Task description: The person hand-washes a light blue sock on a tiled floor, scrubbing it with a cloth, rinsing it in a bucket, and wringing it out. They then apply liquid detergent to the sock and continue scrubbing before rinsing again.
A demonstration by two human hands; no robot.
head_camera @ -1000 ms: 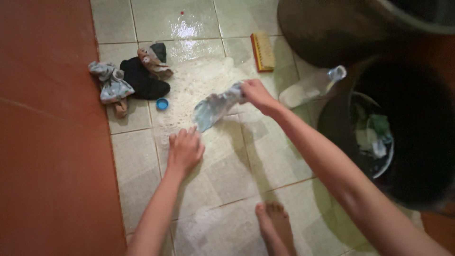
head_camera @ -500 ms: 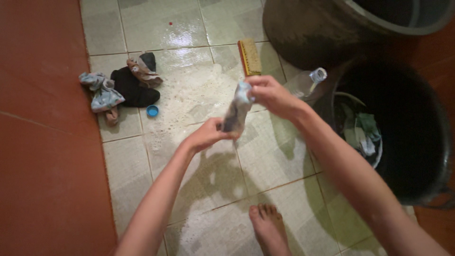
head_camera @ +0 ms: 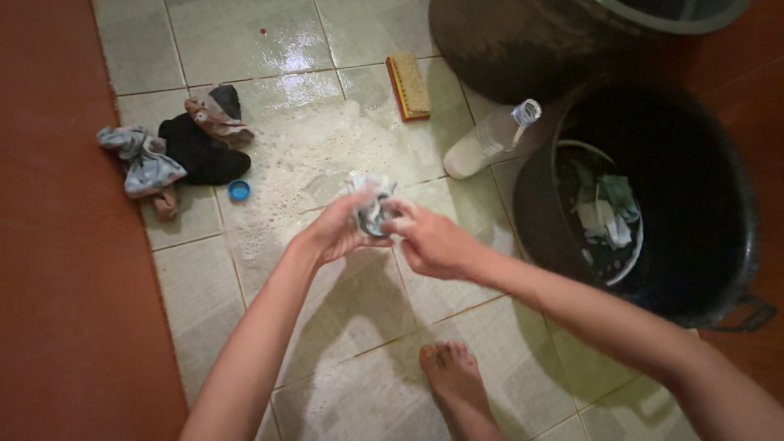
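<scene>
A small wet pale-blue cloth (head_camera: 370, 200) is bunched up between both my hands above the soapy tiled floor (head_camera: 327, 155). My left hand (head_camera: 336, 232) grips it from the left and my right hand (head_camera: 430, 241) grips it from the right, with the two hands pressed close together. Only the crumpled top of the cloth shows above my fingers.
A heap of small wet clothes (head_camera: 175, 151) and a blue bottle cap (head_camera: 238, 190) lie to the left. A scrubbing brush (head_camera: 407, 86) and a lying plastic bottle (head_camera: 490, 137) are ahead. A black bucket (head_camera: 719, 269) holding clothes stands right, another tub (head_camera: 523, 49) behind. My bare foot (head_camera: 457, 388) is below.
The cloth went from stretched out over the floor to hanging between my hands, and now is squeezed into a ball. My right hand came down and toward my left.
</scene>
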